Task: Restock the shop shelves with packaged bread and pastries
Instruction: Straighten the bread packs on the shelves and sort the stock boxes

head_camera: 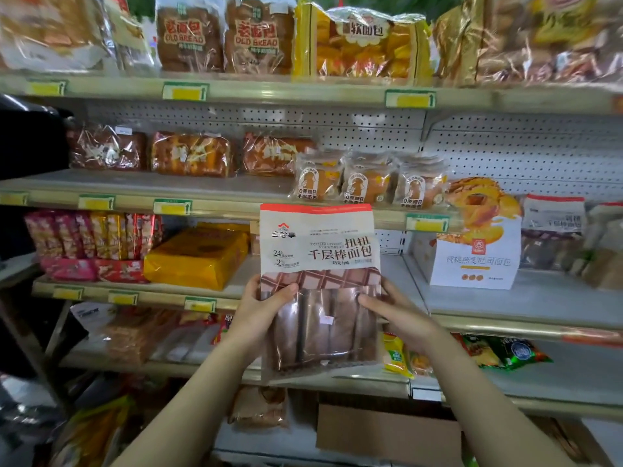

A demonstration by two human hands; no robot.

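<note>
1. You hold the bread stick package (320, 251) upright in the air, in front of the shelf (472, 305) gap between the yellow box (195, 261) and the white toast bag (475, 261).
2. Your left hand (266, 310) and right hand (397, 320) have their fingers (286, 290) grasping its lower side edges, thumbs in front.
3. It likely feels light, soft and slippery; grip the edges, not the crushable sticks.
4. Its long axis stands vertical, red top band up, print facing you.
</note>
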